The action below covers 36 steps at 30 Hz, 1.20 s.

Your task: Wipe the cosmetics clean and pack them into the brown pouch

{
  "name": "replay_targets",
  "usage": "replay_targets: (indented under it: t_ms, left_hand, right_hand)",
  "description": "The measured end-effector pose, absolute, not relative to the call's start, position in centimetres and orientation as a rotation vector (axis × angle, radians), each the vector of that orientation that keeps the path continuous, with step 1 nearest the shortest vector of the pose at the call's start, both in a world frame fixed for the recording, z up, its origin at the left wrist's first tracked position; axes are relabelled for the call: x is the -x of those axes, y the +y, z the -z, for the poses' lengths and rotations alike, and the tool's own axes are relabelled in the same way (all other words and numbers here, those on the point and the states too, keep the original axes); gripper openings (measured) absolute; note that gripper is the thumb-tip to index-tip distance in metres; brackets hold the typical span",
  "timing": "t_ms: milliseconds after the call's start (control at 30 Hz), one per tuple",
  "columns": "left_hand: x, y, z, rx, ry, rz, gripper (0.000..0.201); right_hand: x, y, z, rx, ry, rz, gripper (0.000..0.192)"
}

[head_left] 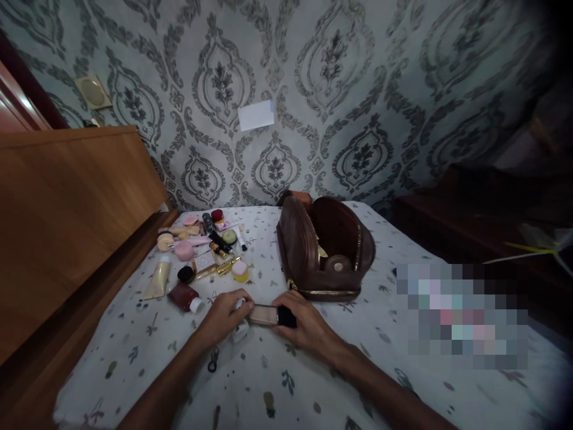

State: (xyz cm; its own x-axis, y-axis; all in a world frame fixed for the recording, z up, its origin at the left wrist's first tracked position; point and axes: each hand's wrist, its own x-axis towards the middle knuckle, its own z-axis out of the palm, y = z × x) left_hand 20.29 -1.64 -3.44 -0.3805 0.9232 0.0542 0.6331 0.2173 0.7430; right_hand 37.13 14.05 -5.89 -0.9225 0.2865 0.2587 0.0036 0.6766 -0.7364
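in the head view, a pixelated patch (461,316) hides whatever lies on the right of the white, plant-printed sheet (335,382), and the far right edge sinks into darkness. the inside of the brown leather bag with a gold zip (293,239) is mostly dark, though it gapes open, upright, just beyond your right hand. a whitish, partly see-through item (240,330) under your left hand is half covered, and you cannot tell its shape.

both your forearms reach in from the bottom edge, angled toward each other. your left hand (227,312) pinches the left end of the beige, flat-sided bottle with a black cap (264,315), thumb laid along it. your right hand (302,319) grasps the capped end, fingers curled round the black part. the bottle lies level between your hands, in front of the bag.

left of the bag, near your left hand, lie a dark red bottle with a white cap (182,295), a cream-coloured squeeze tube (159,279) and a round pink-topped jar (240,270), with more small cosmetics crowded behind. any print on these or on the white rectangular card (256,115) on the patterned wall (335,149) is too small to read.
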Motion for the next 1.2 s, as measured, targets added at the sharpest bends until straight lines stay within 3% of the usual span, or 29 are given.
replay_targets:
  t_ms: [500,900,1033,1200]
  left_hand:
    - [-16.1,-0.8,1.2,-1.529,2.339,-1.086,0.031]
    - [1.2,1.7,-3.6,-1.064,2.993,-0.696,0.017]
    - [6.8,2.3,-5.1,-0.824,3.084,-0.547,0.028]
    - [10.8,5.3,-3.9,-0.754,3.081,-0.420,0.033]
  right_hand:
    - [-38.3,14.3,4.2,0.205,-2.623,-1.114,0.027]
    - [-38.3,14.9,5.3,0.074,-2.610,-1.071,0.028]
    - [-38.5,15.3,6.0,0.012,-2.593,-1.061,0.027]
    - [-39.6,16.3,8.9,-0.008,-2.541,-0.959,0.048]
